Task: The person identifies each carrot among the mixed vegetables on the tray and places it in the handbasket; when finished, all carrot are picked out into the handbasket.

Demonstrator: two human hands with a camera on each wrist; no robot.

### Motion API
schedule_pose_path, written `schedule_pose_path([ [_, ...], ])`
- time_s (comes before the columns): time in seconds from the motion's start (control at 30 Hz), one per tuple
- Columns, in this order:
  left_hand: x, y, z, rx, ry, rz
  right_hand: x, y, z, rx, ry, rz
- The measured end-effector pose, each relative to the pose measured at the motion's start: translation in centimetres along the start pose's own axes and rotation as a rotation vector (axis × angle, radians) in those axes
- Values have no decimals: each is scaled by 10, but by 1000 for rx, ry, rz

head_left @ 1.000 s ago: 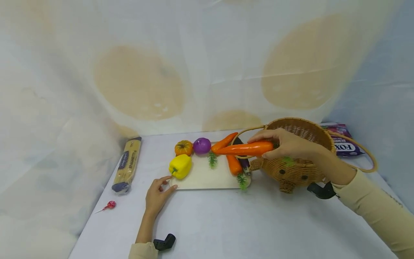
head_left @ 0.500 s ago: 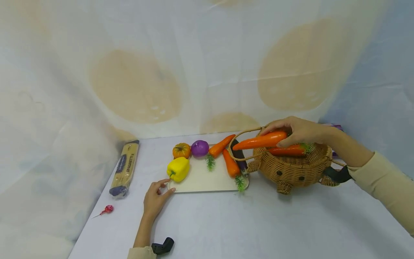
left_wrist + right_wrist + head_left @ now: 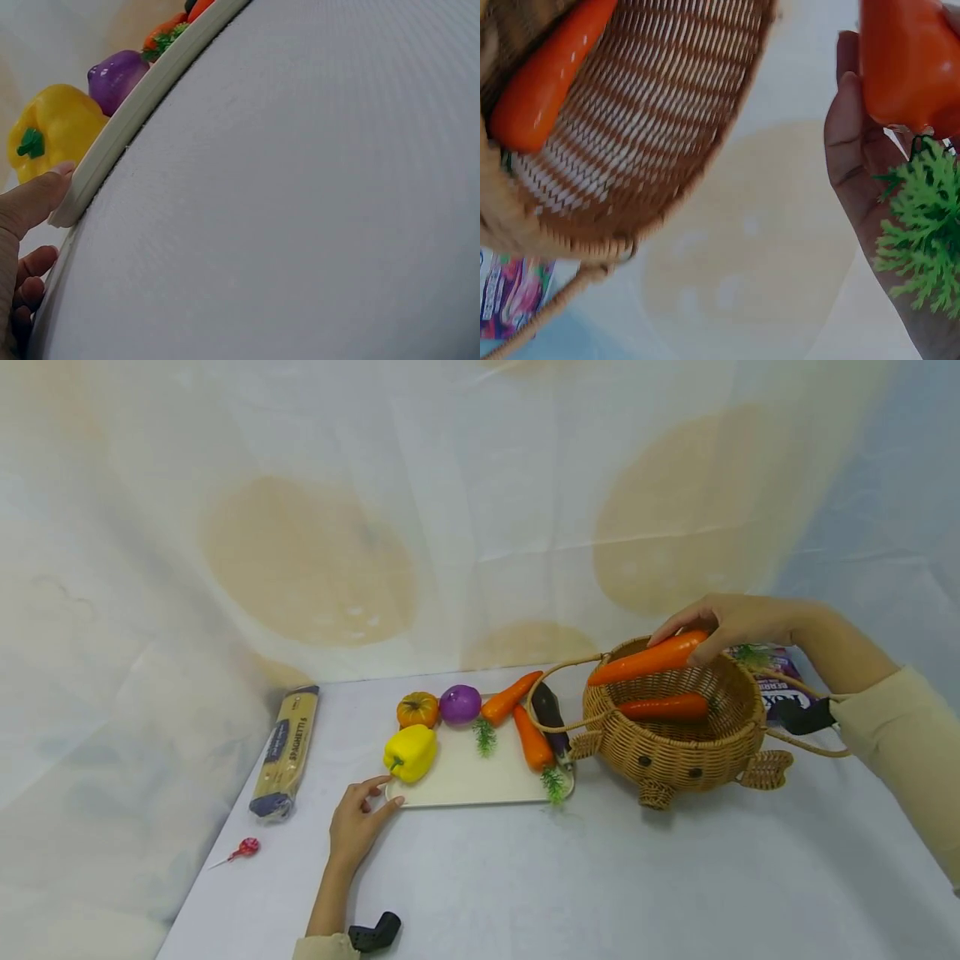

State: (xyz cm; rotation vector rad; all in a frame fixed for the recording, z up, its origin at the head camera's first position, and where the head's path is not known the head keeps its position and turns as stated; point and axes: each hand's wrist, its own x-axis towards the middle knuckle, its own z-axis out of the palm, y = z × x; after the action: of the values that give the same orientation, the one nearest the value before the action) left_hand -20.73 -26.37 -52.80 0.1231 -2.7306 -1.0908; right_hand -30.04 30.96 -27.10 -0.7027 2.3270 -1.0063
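An orange carrot (image 3: 654, 658) is gripped by my right hand (image 3: 738, 620) above the wicker basket (image 3: 667, 758), tilted over its opening. Its green top (image 3: 930, 225) hangs by my palm in the right wrist view. Inside the basket lies another carrot (image 3: 666, 707). At the near left corner of the white tray (image 3: 468, 792), my left hand (image 3: 354, 827) holds the rim between thumb and index finger. A yellow bell pepper (image 3: 411, 753) sits beside those fingers. The tray also bears a small pumpkin (image 3: 417, 710), a purple onion (image 3: 460, 704), two carrots (image 3: 533, 739) and an eggplant (image 3: 550, 714).
A spaghetti packet (image 3: 287, 752) and a red lollipop (image 3: 247, 847) lie on the left of the white table (image 3: 525, 885). Behind the basket's right side is a purple packet (image 3: 780, 689). One basket handle (image 3: 558, 667) reaches over the tray's right end.
My right hand has carried the carrot rightward, from over the tray to above the basket opening. The carrot inside the basket has come into sight. My left hand stays at the tray corner.
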Motion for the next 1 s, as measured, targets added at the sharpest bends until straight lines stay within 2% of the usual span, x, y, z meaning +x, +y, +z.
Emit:
schedule_pose_path([
  [0.23, 1, -2, -1, -13, -1, -7, 2, 10, -15, 1, -24, 98],
  [0.57, -1, -3, -2, -4, -3, -7, 7, 21, -25, -11, -82, 136],
  [0.87, -1, -5, -5, -5, -2, 1, 32, 22, -21, -42, -124, 157],
  [1.0, -2, -7, -6, -11, -3, -15, 48, 21, -17, -91, -136, 181],
])
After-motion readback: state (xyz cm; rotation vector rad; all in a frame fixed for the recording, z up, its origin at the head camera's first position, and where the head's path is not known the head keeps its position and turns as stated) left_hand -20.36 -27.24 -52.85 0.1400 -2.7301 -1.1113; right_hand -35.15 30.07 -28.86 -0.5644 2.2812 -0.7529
